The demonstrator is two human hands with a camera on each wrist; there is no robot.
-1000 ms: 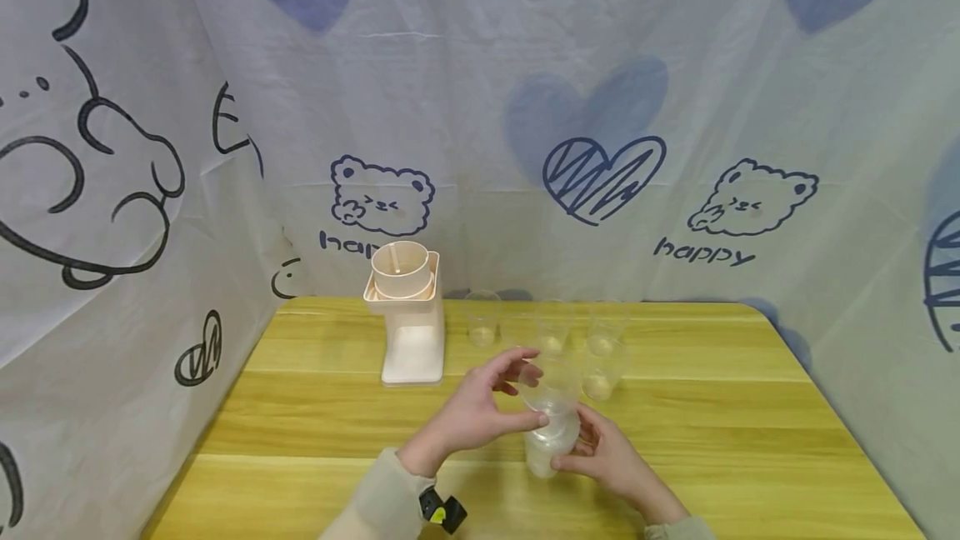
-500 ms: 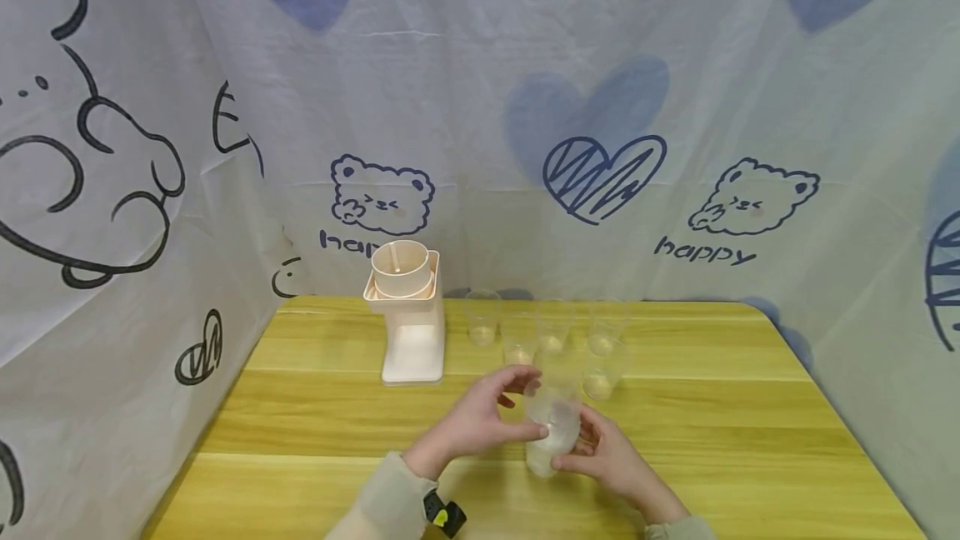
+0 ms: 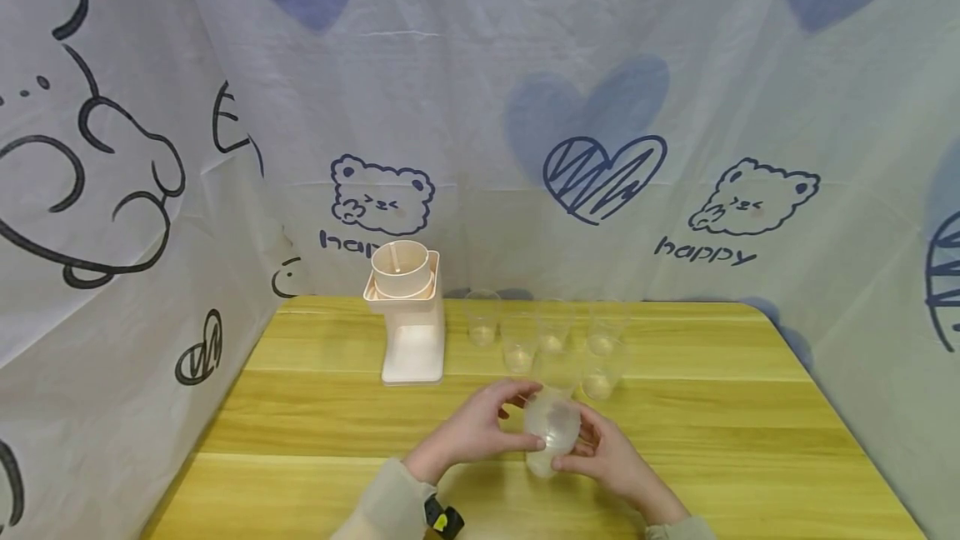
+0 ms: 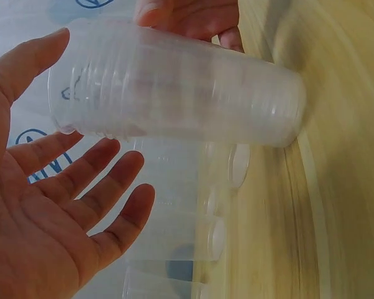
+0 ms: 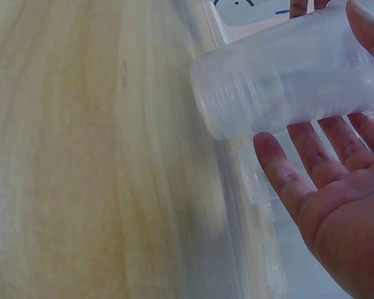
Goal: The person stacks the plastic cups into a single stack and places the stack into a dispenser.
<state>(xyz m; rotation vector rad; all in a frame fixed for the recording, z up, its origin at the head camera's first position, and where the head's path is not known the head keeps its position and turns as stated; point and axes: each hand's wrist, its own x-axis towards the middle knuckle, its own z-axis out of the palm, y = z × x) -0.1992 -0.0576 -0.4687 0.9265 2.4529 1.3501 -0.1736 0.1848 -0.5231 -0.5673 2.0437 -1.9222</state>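
A stack of nested clear plastic cups [image 3: 552,427] stands upright near the front of the table, between both hands. My right hand [image 3: 609,458] holds its lower part, thumb on the near side and fingers curled behind. At the rim, my left hand [image 3: 480,430] pinches the stack with thumb and index finger; its other fingers lie spread just off the wall in the left wrist view. That view shows the ridged, layered rims of the cup stack [image 4: 193,93] and its base by the wood surface. In the right wrist view the fingers support the stack [image 5: 280,71] from one side.
A cream-coloured dispenser-like stand [image 3: 414,348] with a round cup-shaped top is at the back left. Several single clear cups [image 3: 482,322] stand behind the hands. The wooden table [image 3: 712,440] meets a printed cloth [image 3: 480,107] at its back edge.
My left hand has lowered toward me, and the cup it held at the top has sunk into the stack. The right hand has stayed in place. Another standing cup behind the left hand is now uncovered.
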